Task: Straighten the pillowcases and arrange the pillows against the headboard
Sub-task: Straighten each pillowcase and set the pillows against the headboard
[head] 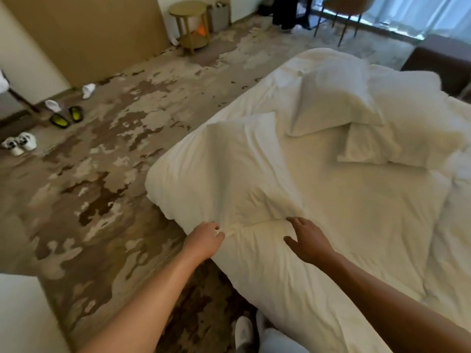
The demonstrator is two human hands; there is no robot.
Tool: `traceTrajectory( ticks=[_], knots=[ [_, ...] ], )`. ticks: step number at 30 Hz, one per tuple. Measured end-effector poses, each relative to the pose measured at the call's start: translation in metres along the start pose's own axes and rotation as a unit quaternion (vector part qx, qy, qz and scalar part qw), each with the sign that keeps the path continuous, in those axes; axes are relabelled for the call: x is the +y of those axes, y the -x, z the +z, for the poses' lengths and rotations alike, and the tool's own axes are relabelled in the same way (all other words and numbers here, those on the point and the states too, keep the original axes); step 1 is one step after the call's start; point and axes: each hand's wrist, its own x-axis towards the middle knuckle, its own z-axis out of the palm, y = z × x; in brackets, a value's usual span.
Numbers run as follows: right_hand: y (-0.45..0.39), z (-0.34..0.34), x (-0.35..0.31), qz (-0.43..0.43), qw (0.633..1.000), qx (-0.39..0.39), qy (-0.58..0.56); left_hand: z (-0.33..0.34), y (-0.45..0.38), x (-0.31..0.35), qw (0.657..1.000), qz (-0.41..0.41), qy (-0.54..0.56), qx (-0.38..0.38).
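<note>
A white bed (331, 200) fills the right half of the head view. One white pillow (229, 169) lies at the bed's near left edge, creased at its near end. My left hand (204, 240) pinches the pillowcase at that near corner. My right hand (309, 240) hovers just right of it, fingers spread over the cloth, holding nothing. Two more white pillows lie further up the bed: one (334, 103) tilted in the middle, another (397, 138) to its right, overlapping it. No headboard is in view.
Patterned brown carpet (114, 154) lies left of the bed, with shoes (66, 118), sneakers (20, 143) and socks (88, 90) scattered on it. A round side table (190, 24), a chair (341, 11) and a dark bench (438, 62) stand beyond. My white-slippered feet (244, 332) are at the bed's edge.
</note>
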Motion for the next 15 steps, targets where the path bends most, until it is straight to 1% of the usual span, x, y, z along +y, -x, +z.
traceTrajectory(
  ticks=[2, 4, 8, 15],
  knots=[
    [-0.029, -0.007, -0.005, -0.011, 1.0, 0.0, 0.004, -0.007, -0.013, -0.004, 1.0, -0.016, 0.01, 0.013],
    [-0.06, -0.014, -0.008, -0.017, 1.0, 0.001, 0.001, -0.014, -0.031, -0.003, 1.0, -0.026, 0.013, 0.01],
    [-0.128, -0.023, -0.007, -0.028, 1.0, 0.002, -0.012, -0.03, -0.077, 0.011, 1.0, -0.024, 0.019, 0.005],
    [-0.239, -0.02, -0.007, -0.026, 0.999, -0.032, -0.028, -0.051, -0.17, 0.035, 0.998, -0.05, 0.04, -0.005]
  ],
)
